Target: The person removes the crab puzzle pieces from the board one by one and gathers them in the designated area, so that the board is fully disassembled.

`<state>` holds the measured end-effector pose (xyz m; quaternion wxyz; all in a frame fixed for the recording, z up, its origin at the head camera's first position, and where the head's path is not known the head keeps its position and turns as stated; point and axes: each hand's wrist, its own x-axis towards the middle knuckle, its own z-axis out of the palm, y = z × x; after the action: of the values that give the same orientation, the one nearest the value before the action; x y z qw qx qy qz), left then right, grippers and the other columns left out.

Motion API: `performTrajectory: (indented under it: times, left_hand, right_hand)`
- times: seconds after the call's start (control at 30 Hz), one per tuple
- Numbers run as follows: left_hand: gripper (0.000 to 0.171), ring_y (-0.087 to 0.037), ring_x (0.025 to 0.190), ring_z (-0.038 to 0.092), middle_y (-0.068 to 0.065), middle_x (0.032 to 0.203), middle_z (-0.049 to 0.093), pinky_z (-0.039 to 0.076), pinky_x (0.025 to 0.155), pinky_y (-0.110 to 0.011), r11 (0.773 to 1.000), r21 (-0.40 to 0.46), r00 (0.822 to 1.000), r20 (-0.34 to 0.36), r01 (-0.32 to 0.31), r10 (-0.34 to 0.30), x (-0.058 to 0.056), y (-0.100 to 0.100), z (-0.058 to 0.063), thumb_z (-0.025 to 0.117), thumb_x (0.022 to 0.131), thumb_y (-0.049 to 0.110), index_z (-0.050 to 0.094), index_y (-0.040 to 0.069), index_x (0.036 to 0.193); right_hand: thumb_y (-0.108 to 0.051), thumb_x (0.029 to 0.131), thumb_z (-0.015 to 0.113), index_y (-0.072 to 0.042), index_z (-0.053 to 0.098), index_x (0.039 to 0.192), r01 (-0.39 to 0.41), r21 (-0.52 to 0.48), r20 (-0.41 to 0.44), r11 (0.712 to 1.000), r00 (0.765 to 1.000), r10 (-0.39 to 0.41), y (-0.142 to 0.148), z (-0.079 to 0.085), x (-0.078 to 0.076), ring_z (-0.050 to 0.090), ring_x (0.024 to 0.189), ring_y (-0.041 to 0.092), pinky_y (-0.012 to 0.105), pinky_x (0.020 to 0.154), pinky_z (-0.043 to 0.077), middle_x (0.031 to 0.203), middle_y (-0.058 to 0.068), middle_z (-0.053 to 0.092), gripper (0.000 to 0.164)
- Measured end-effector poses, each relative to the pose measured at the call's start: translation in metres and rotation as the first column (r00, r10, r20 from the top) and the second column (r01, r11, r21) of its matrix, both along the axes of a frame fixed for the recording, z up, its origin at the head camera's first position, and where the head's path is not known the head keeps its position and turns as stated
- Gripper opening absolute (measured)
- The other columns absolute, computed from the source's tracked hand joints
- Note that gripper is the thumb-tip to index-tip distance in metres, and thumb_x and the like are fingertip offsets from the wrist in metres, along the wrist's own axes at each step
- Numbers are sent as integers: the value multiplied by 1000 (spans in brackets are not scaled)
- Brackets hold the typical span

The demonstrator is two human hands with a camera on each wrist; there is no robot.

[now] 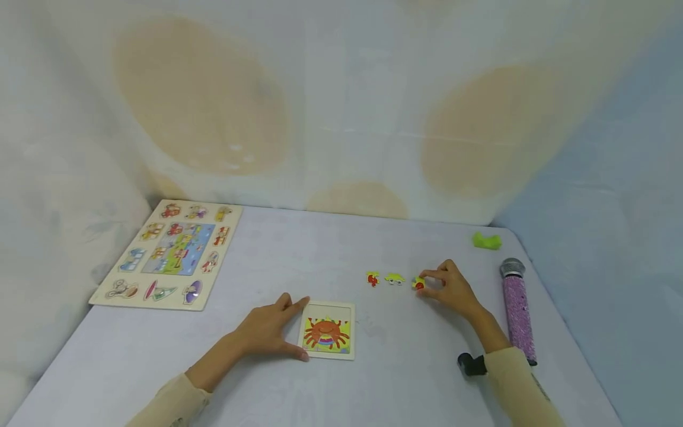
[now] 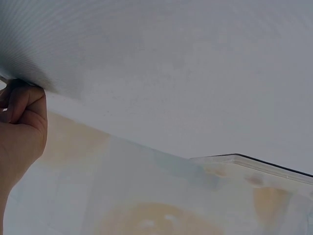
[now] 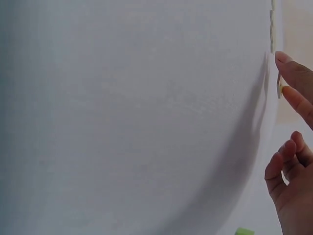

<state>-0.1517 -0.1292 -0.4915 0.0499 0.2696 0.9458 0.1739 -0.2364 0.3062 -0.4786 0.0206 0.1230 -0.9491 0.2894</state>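
A small square crab puzzle [image 1: 326, 332] lies in its pale frame at the middle front of the table. My left hand [image 1: 272, 329] holds the frame by its left side, index finger at the upper corner and thumb at the lower one. The left wrist view shows only part of this hand [image 2: 24, 127], and the puzzle is out of sight there. With thumb and index finger, my right hand [image 1: 448, 290] pinches a small yellow and red puzzle piece [image 1: 418, 284]. To its left lie a red and yellow piece [image 1: 373, 279] and a yellow piece with eyes [image 1: 395, 279].
A larger picture puzzle board [image 1: 213, 284] lies at the back left. On the right are a purple glittery microphone [image 1: 519, 314], a bright green object [image 1: 487, 241] and a black object [image 1: 472, 365] beside the right sleeve. Cloth curtains [image 1: 341, 118] hang behind the table.
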Motion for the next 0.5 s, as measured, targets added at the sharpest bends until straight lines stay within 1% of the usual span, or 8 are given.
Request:
performTrajectory:
  times: [0.1, 0.27, 0.37, 0.5]
  left_hand:
    - [113, -6, 70, 43, 5, 104, 42, 36, 58, -21, 1000, 0, 1000, 8, -3, 3, 0, 1, 1, 69, 61, 84, 46, 17, 149]
    - [113, -7, 70, 43, 4, 104, 42, 37, 58, -21, 1000, -4, 1000, 23, -1, 1, 1, 2, 1, 69, 61, 84, 45, 17, 150]
    - [113, -7, 70, 43, 3, 104, 43, 37, 58, -21, 1000, -11, 1000, 27, -1, 1, 1, 2, 4, 70, 62, 83, 45, 16, 150]
    - [111, -7, 70, 43, 3, 103, 42, 37, 59, -22, 1000, -1, 1000, 24, 6, -6, 1, 2, 5, 68, 64, 83, 44, 16, 150]
  right_hand:
    - [-21, 77, 86, -5, 74, 114, 2, 0, 28, 1000, 1000, -2, -1, 0, -4, 41, 85, 24, 34, 72, 35, 95, 11, 38, 42]
    - [-23, 78, 85, -5, 69, 125, 11, -46, 76, 999, 997, -7, -2, -1, -1, 37, 81, 21, 31, 69, 32, 97, 12, 38, 53]
    - [-24, 77, 86, -8, 69, 126, -6, -75, 76, 997, 997, 12, -16, 0, 4, 37, 80, 19, 28, 67, 32, 96, 11, 39, 54]
    - [-26, 75, 87, -10, 72, 121, -89, -79, 51, 993, 994, 93, -50, 0, 17, 39, 82, 18, 25, 68, 34, 95, 7, 40, 51]
